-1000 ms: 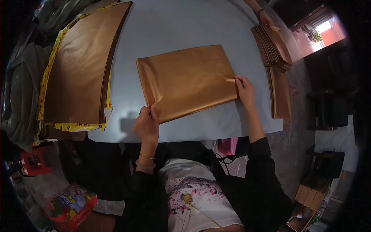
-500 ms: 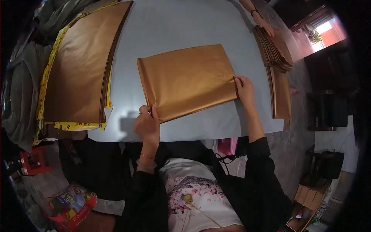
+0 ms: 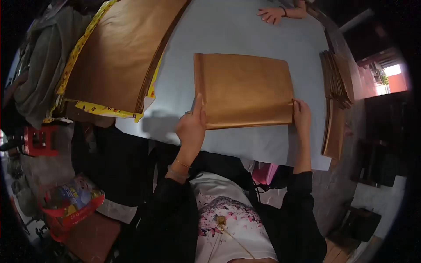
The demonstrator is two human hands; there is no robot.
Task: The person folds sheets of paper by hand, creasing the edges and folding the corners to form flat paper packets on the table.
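A folded golden-brown sheet point(image 3: 245, 90) lies on the pale table point(image 3: 219, 26) in front of me. My left hand point(image 3: 193, 125) is at its lower left corner, with the thumb and a finger closed on the edge. At the lower right edge, my right hand point(image 3: 301, 115) pinches the sheet between thumb and fingers. A tall stack of large brown sheets point(image 3: 127, 52) lies to the left on yellow wrapping point(image 3: 101, 110). Folded brown pieces point(image 3: 335, 79) are stacked at the right side, with another folded piece point(image 3: 334, 133) below them.
Another person's hand point(image 3: 272, 14) is spread over the table's far side. Grey cloth point(image 3: 39, 65) bunches at the far left. A red stool point(image 3: 40, 141) and a red bag point(image 3: 74, 204) stand low on the left. Something pink point(image 3: 264, 173) is under the table's front edge.
The view has turned, so the table and sheets appear shifted right. The other person's hand has left the right-hand stack and moved over the table. My hands keep their hold on the sheet.
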